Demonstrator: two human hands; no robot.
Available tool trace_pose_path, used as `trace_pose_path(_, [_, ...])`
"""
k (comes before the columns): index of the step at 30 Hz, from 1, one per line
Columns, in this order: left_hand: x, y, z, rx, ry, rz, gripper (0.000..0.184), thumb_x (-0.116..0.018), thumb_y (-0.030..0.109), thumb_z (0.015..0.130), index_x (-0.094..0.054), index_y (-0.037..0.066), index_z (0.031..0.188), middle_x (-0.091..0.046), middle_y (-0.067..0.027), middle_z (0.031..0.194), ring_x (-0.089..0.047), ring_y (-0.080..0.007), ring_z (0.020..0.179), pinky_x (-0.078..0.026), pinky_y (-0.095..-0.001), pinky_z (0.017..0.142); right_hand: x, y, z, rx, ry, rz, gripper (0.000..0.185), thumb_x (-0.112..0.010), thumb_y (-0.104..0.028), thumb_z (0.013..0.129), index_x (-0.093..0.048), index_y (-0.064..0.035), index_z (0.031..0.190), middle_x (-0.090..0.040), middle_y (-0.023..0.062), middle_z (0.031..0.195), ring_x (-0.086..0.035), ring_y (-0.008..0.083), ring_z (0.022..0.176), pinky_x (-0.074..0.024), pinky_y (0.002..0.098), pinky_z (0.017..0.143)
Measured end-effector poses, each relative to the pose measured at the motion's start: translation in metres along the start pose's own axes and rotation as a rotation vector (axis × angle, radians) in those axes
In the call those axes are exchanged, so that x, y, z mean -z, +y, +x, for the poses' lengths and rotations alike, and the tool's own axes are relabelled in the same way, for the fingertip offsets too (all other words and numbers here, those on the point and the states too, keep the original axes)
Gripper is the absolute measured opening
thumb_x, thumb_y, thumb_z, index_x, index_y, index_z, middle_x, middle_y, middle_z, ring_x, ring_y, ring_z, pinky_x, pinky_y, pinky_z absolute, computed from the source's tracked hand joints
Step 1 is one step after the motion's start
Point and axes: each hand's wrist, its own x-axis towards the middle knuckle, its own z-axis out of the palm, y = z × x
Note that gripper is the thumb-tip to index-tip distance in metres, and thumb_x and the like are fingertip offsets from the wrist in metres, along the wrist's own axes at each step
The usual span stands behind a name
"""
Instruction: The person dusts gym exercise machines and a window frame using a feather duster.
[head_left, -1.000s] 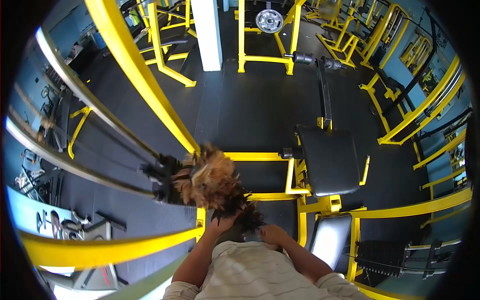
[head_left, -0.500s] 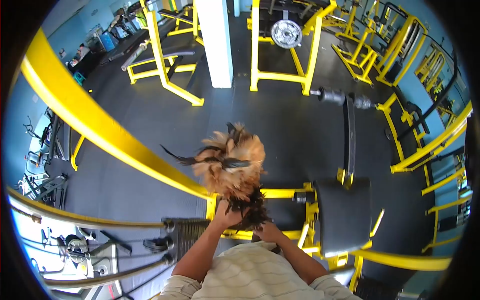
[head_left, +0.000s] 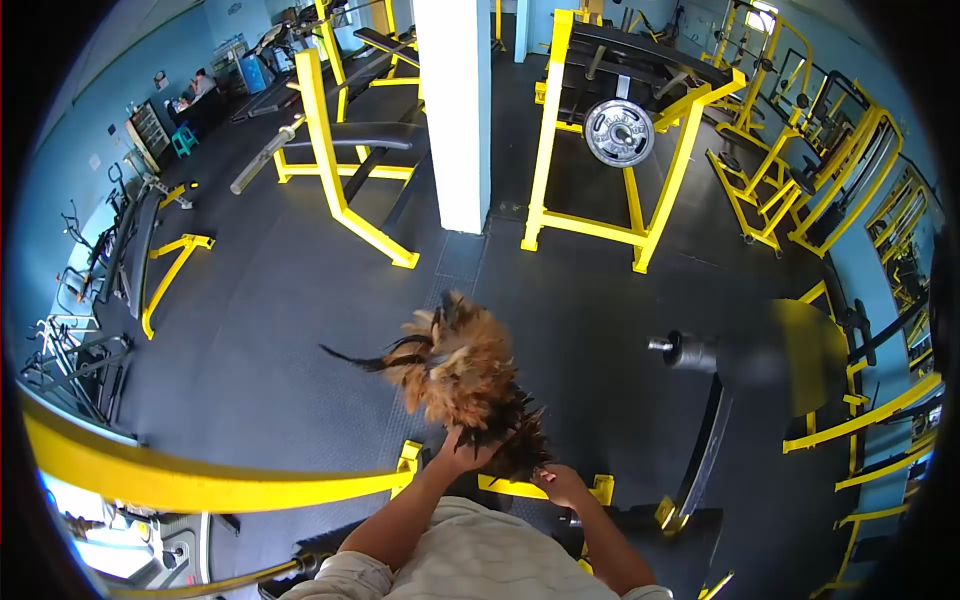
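Note:
A feather duster point(head_left: 455, 375) of brown and black feathers is held out in front of my body, over the dark floor. Its plume points away from me, and one long black feather sticks out to the left. My left hand point(head_left: 468, 455) is closed around the duster below the big brown tuft, its fingers partly covered by feathers. On the other side, my right hand point(head_left: 562, 485) is curled at the near end of the darker feathers. The handle itself is hidden.
A yellow curved machine beam point(head_left: 220, 487) crosses at my left. Ahead stand a white pillar point(head_left: 450, 120) and a yellow rack with a weight plate point(head_left: 618, 133). At right, a roller pad point(head_left: 690, 352) juts out. A person point(head_left: 203, 83) sits far left.
My view has shifted, with the pillar and racks now lower in it and the yellow beam lower at left. Both hands stay on the feather duster.

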Motion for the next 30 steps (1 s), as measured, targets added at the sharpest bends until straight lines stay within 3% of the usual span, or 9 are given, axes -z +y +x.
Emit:
trace_pose_path(3, [-0.046,-0.029,0.005,-0.038,0.173,0.397,0.033,-0.055,0.029,0.09,-0.059,0.022,0.122,-0.059,-0.001,0.124,-0.053,-0.0216,0.115,-0.038,-0.0356,0.102,0.021,-0.016,0.039,-0.012,0.013,0.001,0.028,-0.063,-0.032,0.083,-0.067,-0.0087,0.098,-0.065,0.014,0.087,-0.063,0.0249,0.083,-0.0485,0.0339,0.076])
trace_pose_path(8, [-0.109,-0.093,0.033,0.538,-0.252,-0.781,0.038,-0.053,0.036,0.092,-0.059,0.012,0.12,-0.058,-0.0116,0.123,-0.051,-0.0265,0.117,-0.035,-0.0356,0.102,0.047,-0.02,0.145,0.028,0.082,-0.212,0.034,-0.065,-0.041,0.079,-0.069,-0.0121,0.096,-0.066,0.0151,0.093,-0.061,0.035,0.093,-0.0488,0.0405,0.079])
trace_pose_path(12, [-0.123,-0.16,0.1,0.894,-0.413,-0.96,0.038,-0.053,0.037,0.092,-0.06,0.01,0.118,-0.059,-0.0124,0.121,-0.05,-0.0263,0.117,-0.035,-0.0346,0.102,0.095,-0.089,0.209,-0.199,-0.073,-0.23,0.042,-0.064,-0.05,0.076,-0.07,-0.0171,0.102,-0.067,0.01,0.103,-0.059,0.0325,0.103,-0.0447,0.0446,0.089])
trace_pose_path(14, [-0.146,-0.195,0.1,0.6,-0.236,-0.755,0.029,-0.061,0.01,0.085,-0.063,0.012,0.115,-0.063,-0.0088,0.114,-0.059,-0.0268,0.106,-0.044,-0.035,0.095,0.115,-0.114,0.241,-0.182,-0.106,-0.251,0.044,-0.065,-0.052,0.074,-0.07,-0.0168,0.101,-0.068,0.0093,0.101,-0.06,0.032,0.102,-0.0448,0.0443,0.089])
trace_pose_path(19, [-0.171,-0.272,0.106,0.484,-0.056,-0.565,0.03,-0.05,0.02,0.091,-0.063,0.014,0.117,-0.062,-0.0115,0.114,-0.058,-0.0296,0.106,-0.041,-0.0397,0.098,0.135,-0.143,0.339,0.1,0.036,-0.198,0.041,-0.07,-0.043,0.075,-0.069,-0.0067,0.093,-0.067,0.0119,0.08,-0.064,0.0286,0.073,-0.0506,0.0354,0.069])
trace_pose_path(21, [-0.176,-0.29,0.096,0.122,0.126,0.759,0.034,-0.047,0.015,0.089,-0.062,0.016,0.12,-0.06,-0.0101,0.117,-0.057,-0.0317,0.105,-0.04,-0.0422,0.099,0.135,-0.153,0.376,0.171,-0.026,-0.2,0.04,-0.07,-0.041,0.075,-0.069,-0.0054,0.093,-0.067,0.0121,0.08,-0.065,0.0279,0.074,-0.0505,0.0346,0.068])
trace_pose_path(26, [-0.216,-0.34,0.056,0.501,-0.151,0.059,0.033,-0.056,0.011,0.084,-0.063,0.014,0.116,-0.062,-0.0087,0.108,-0.056,-0.0287,0.105,-0.041,-0.0405,0.096,0.135,-0.192,0.472,0.318,-0.162,-0.22,0.038,-0.071,-0.037,0.076,-0.068,-0.0028,0.093,-0.067,0.0127,0.079,-0.065,0.0263,0.072,-0.0503,0.0337,0.065])
trace_pose_path(29, [-0.222,-0.376,0.07,0.67,-0.131,0.174,0.027,-0.059,0.011,0.083,-0.066,0.013,0.11,-0.063,-0.0076,0.11,-0.057,-0.0267,0.104,-0.042,-0.0411,0.094,0.146,-0.232,0.536,0.43,-0.277,-0.315,0.034,-0.072,-0.034,0.076,-0.069,-0.0032,0.091,-0.067,0.0126,0.077,-0.065,0.0256,0.069,-0.0501,0.0335,0.064])
trace_pose_path(30, [-0.212,-0.391,0.083,0.406,-0.116,0.876,0.026,-0.061,0.014,0.083,-0.066,0.013,0.108,-0.063,-0.0071,0.11,-0.058,-0.0264,0.102,-0.043,-0.0407,0.092,0.15,-0.249,0.554,0.482,-0.301,-0.3,0.032,-0.072,-0.033,0.076,-0.069,-0.0036,0.09,-0.067,0.0126,0.076,-0.065,0.0257,0.069,-0.0501,0.0333,0.064])
